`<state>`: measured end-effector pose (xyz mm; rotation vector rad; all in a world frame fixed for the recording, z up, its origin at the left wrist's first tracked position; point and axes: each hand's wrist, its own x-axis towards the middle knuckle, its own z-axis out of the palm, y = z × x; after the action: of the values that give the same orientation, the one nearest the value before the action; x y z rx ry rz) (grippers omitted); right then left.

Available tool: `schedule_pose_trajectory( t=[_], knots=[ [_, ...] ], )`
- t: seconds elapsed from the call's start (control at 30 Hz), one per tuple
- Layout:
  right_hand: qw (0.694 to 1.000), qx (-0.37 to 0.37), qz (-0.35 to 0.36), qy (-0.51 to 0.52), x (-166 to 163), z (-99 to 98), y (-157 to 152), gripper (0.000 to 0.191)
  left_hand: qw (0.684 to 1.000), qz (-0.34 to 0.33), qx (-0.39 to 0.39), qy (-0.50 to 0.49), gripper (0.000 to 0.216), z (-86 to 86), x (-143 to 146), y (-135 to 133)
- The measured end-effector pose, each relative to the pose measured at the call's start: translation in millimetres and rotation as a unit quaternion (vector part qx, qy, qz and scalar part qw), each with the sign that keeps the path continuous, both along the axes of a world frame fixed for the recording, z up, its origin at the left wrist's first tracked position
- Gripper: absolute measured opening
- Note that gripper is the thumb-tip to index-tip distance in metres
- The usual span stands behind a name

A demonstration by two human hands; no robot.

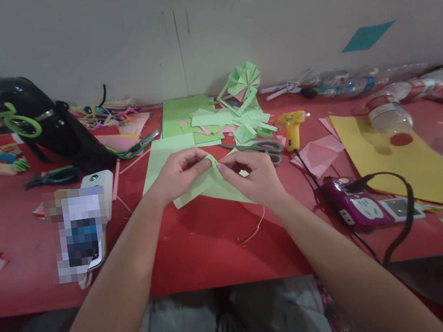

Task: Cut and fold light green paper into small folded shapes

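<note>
Both hands meet over the middle of the red table, pinching a small piece of light green paper point(212, 166) between them. My left hand point(183, 172) is closed on its left side, thumb and fingers pressed together. On the other side my right hand point(253, 172) pinches the same paper with thumb and forefinger. Below and around them lies a pale green sheet point(165, 154), partly hidden by the hands. Just behind my right hand are scissors point(272, 148) with grey-green handles. Farther back stands a folded green paper construction point(244, 84), with green and pink scraps near it.
At the right are a yellow glue gun point(292, 128), a purple power strip point(355, 208) with a looping black cable, yellow sheets point(401, 164) and a plastic bottle point(390, 116). Left stand a black bottle-like object point(48, 121) and a phone point(85, 233). The table's front edge point(229, 283) runs close to me.
</note>
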<state>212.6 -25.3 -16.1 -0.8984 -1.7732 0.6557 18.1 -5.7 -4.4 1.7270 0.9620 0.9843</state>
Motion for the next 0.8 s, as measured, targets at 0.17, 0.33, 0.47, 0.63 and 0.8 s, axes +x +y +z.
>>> schedule_pose_trajectory(
  t=[0.17, 0.33, 0.47, 0.63, 0.8],
  knots=[
    [1.0, -0.001, 0.003, 0.005, 0.1, 0.8, -0.3, 0.016, 1.0, 0.012, 0.016, -0.001, 0.032, -1.0, 0.7, -0.8],
    [1.0, -0.031, -0.002, 0.002, 0.7, -0.1, -0.2, 0.021, 0.999, 0.042, -0.008, 0.018, 0.035, 1.3, -1.3, -3.4],
    [0.999, -0.038, -0.005, -0.002, 0.7, 0.1, -0.6, 0.024, 0.999, 0.037, -0.01, 0.032, 0.034, 4.1, -1.8, -4.5],
    [0.999, -0.037, -0.007, -0.002, -0.1, 2.2, -0.6, 0.022, 0.999, 0.034, 0.003, 0.028, 0.034, 3.1, 0.6, -3.6],
    [0.999, -0.039, 0.003, 0.003, -0.9, 2.5, -1.4, 0.017, 0.997, 0.049, 0.031, 0.044, 0.034, 0.6, 3.6, -2.9]
  ],
)
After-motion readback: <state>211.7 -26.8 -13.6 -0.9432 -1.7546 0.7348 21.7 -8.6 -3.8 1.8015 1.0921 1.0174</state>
